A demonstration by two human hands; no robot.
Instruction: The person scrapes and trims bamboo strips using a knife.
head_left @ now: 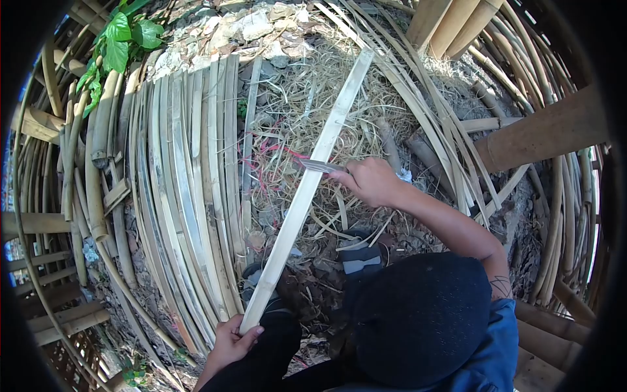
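Observation:
A long pale bamboo strip (pixel 297 219) runs diagonally from the lower left up to the top middle. Its lower end is held by my left hand (pixel 233 341), with the thumb on top and the fingers wrapped round it. My right hand (pixel 373 182) is closed round the handle of a knife (pixel 319 166). The blade lies across the strip near its middle, and the grip hides most of the handle.
Many split bamboo strips (pixel 192 189) lie side by side at the left. Curly shavings (pixel 307 98) cover the ground ahead, with red strands among them. Bamboo poles (pixel 542 127) stand at the right. Shoes (pixel 360 255) show below the strip. A leafy plant (pixel 117 42) is at the upper left.

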